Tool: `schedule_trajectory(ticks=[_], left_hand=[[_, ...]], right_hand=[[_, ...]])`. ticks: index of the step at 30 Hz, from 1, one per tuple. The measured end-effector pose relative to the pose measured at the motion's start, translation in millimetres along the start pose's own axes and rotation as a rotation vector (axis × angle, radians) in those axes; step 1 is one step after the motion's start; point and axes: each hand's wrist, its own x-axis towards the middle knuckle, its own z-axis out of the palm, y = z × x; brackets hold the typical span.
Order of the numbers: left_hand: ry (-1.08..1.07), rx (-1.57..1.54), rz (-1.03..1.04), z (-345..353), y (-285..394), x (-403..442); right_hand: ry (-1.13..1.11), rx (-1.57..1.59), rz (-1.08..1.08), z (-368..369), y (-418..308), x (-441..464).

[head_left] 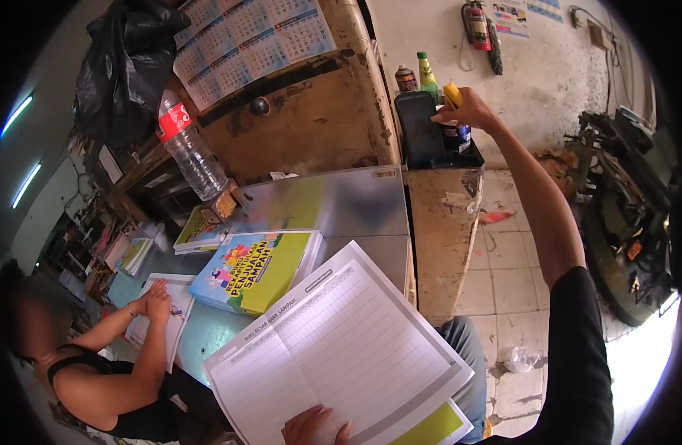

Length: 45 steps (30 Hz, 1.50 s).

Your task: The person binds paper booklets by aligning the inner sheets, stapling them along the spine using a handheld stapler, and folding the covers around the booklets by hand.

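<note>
My left hand (316, 425) lies with its fingers spread on the lower edge of an open ruled book (356, 334). Stretched out to the upper right, my right hand (471, 111) is closed round a yellow object (453, 95), above a dark blue can (457, 138). Beside that hand stand a black upright holder (420, 126), a green bottle (427, 74) and a small dark can (405, 78). A stack of colourful books (256, 271) lies on the metal table, just beyond the open book.
A co-worker (96, 378) sits at the left, hands together on papers (170, 315). A plastic bottle (193, 156) leans near the wooden cabinet (304, 122). Dark machinery (623, 215) stands at the right, and a fire extinguisher (477, 26) hangs on the wall.
</note>
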Motion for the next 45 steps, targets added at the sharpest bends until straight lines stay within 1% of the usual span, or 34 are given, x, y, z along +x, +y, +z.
schedule_trajectory(ticks=[7,10,12,13,15,19,21,22,24,25,26,28,29,38,39,41,42,44,45], left_hand=[[-0.012,0.020,-0.011,1,0,0],[-0.023,0.033,-0.016,0,1,0],[-0.042,0.053,0.006,-1,0,-1],[-0.043,0.055,0.005,-1,1,-1],[-0.031,0.051,0.010,-1,2,-2],[-0.041,0.066,0.013,-1,5,0],[-0.031,0.052,0.022,0,5,0],[-0.028,0.048,0.017,0,6,0],[-0.016,0.015,-0.003,0,7,1],[-0.017,0.008,-0.004,0,6,0],[-0.009,0.017,0.007,0,5,0],[0.004,0.021,0.017,2,5,1],[0.008,0.025,0.024,1,5,1],[0.018,0.013,0.000,1,5,0],[0.011,0.011,-0.006,0,6,0],[0.010,0.008,-0.008,0,8,2],[0.011,0.011,-0.005,0,8,2],[0.005,0.016,-0.016,-1,6,2],[-0.002,0.023,-0.024,-1,6,2]], right_hand=[[0.009,-0.146,0.108,4,3,18],[0.016,-0.170,0.080,6,8,17],[0.127,-0.215,-0.084,10,8,11],[0.126,-0.214,-0.083,9,7,9],[0.011,-0.179,0.004,2,1,5],[-0.020,-0.076,-0.003,2,-9,-11],[0.384,-0.138,0.011,10,-20,-27],[0.379,-0.141,0.006,15,-24,-34],[0.526,-0.287,-0.151,27,-24,-56],[0.382,-0.354,-0.393,35,-14,-73],[0.382,-0.358,-0.397,42,-13,-82],[0.336,-0.473,-0.574,51,-13,-90],[0.309,-0.554,-0.533,53,-11,-93],[0.186,-0.542,-0.408,61,-3,-89],[0.180,-0.543,-0.408,60,-4,-90],[0.083,-0.573,-0.424,55,-6,-91],[0.081,-0.575,-0.425,54,-7,-90],[0.150,-0.573,-0.544,53,-9,-89],[0.148,-0.572,-0.546,52,-11,-87]])
